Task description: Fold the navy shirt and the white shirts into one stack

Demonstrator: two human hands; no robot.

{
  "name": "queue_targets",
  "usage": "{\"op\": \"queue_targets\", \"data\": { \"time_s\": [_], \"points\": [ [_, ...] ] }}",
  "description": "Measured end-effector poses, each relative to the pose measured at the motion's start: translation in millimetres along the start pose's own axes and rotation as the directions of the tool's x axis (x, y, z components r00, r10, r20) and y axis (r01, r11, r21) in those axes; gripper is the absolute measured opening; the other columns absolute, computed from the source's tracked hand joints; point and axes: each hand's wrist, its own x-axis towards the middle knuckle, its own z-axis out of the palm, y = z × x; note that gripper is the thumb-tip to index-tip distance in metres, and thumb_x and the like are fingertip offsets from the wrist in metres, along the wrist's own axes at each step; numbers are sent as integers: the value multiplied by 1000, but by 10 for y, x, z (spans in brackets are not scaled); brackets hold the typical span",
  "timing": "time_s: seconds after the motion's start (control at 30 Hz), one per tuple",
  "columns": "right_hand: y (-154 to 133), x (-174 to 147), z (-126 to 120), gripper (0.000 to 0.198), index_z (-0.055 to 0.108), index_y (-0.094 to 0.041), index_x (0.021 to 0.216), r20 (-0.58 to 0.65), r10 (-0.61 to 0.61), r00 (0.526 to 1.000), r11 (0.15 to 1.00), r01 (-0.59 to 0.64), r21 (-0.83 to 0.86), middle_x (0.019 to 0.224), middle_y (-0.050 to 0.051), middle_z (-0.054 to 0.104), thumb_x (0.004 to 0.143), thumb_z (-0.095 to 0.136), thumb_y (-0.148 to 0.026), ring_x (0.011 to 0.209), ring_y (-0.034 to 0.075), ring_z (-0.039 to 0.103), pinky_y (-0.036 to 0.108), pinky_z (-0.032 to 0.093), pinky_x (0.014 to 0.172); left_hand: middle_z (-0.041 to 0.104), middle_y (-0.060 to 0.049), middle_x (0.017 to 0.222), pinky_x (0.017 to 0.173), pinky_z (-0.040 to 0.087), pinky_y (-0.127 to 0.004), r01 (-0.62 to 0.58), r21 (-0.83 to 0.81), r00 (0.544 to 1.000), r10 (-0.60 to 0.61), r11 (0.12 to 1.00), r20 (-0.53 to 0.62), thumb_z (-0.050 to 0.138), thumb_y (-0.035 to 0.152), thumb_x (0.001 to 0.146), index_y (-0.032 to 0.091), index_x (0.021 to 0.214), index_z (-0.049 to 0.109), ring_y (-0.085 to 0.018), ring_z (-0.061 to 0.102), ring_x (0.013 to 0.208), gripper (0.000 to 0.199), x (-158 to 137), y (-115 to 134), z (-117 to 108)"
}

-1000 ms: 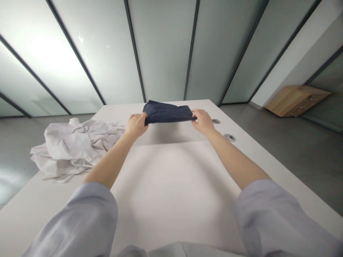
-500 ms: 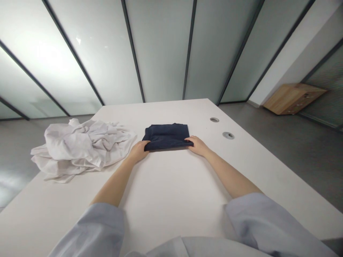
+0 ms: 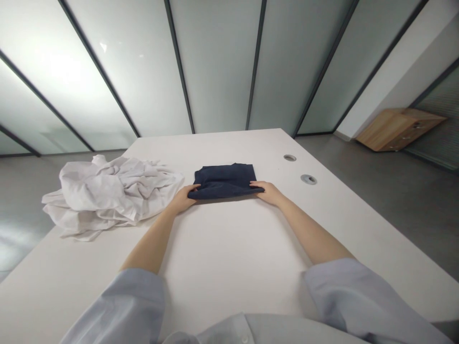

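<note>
Left hand (image 3: 182, 198): at near left corner of folded navy cloth (image 3: 225, 179); corner pinched, fingers (image 3: 194, 186) along its side and top
Right hand (image 3: 271, 193): at near right corner of same cloth; corner gripped, fingers over top, thumb at the lower edge
Navy cloth: flat folded rectangle, middle of white tabletop (image 3: 233, 253), toward far end; near edge bulges up in a soft roll between the hands, thin shadow under it; far part lies flat; garment type can't tell
Forearms (image 3: 152, 241): bare, stretched forward over tabletop, well apart
Sleeves (image 3: 118, 303): pale grey-lilac, ending near elbows; shirt front (image 3: 229, 329) at bottom edge, one button showing
White fabric heap (image 3: 114, 188): crumpled, left side of tabletop, just beside left hand, spilling past left edge
Cable grommets (image 3: 309, 179): two, round, right side of tabletop, beyond right hand
Glass partition (image 3: 218, 67): frosted panels, dark frame bars, behind table
Wooden cabinet (image 3: 390, 129): far right, on grey floor (image 3: 380, 191), beside white wall (image 3: 387, 88)
</note>
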Motion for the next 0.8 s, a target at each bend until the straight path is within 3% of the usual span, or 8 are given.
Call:
{"op": "queue_targets", "data": {
  "time_s": [0.13, 0.23, 0.37, 0.5, 0.67, 0.8],
  "points": [
    [11, 25, 6, 36, 78, -29, 96, -2, -35, 999, 998, 35, -61, 120, 2, 69, 68, 66, -9, 116, 27, 62, 46, 41, 108, 68, -8, 101, 99, 45, -42, -48, 76, 999, 46, 996, 29, 66, 33, 66, 23, 106, 74, -30, 60, 104, 42, 8, 3, 29],
    [52, 28, 5, 32, 78, -28, 95, 15, -59, 998, 993, 60, -102, 120, 2, 70, 72, 63, -11, 115, 25, 63, 44, 43, 107, 66, -10, 118, 106, 40, -44, -71, 69, 997, 72, 995, -22, 62, 29, 68, 21, 91, 76, -30, 58, 114, 28, 28, -41, 58],
    [125, 21, -3, 32, 77, -26, 99, 25, -95, 995, 985, 97, -143, 121, 3, 69, 76, 59, -12, 116, 22, 62, 40, 44, 106, 61, -8, 133, 109, 39, -42, -76, -5, 997, 76, 997, -32, 55, 26, 72, 19, 118, 68, -28, 56, 122, 48, 15, -75, 80],
    [146, 21, -22, 33, 76, -25, 101, 47, -86, 995, 980, 93, -176, 123, 3, 68, 77, 58, -13, 116, 22, 62, 39, 45, 105, 66, -5, 128, 107, 42, -39, -35, -36, 999, 36, 999, 38, 56, 27, 73, 20, 129, 61, -27, 59, 120, 57, -26, -56, 76],
    [98, 17, -34, 37, 73, -23, 110, 50, -54, 997, 985, 61, -159, 123, 4, 68, 79, 55, -14, 118, 21, 61, 38, 42, 107, 67, -5, 125, 107, 41, -38, 11, -26, 1000, -11, 1000, -2, 57, 27, 72, 19, 123, 66, -28, 60, 119, 52, -12, -60, 85],
    [42, 16, -27, 32, 72, -22, 108, 4, 44, 999, 991, -43, -124, 116, 5, 71, 85, 51, -22, 110, 22, 65, 38, 46, 101, 75, -7, 103, 93, 51, -41, 157, 3, 987, -157, 988, -27, 52, 31, 75, 14, 104, 72, -31, 66, 102, 39, 41, -94, 104]
  ]
}}
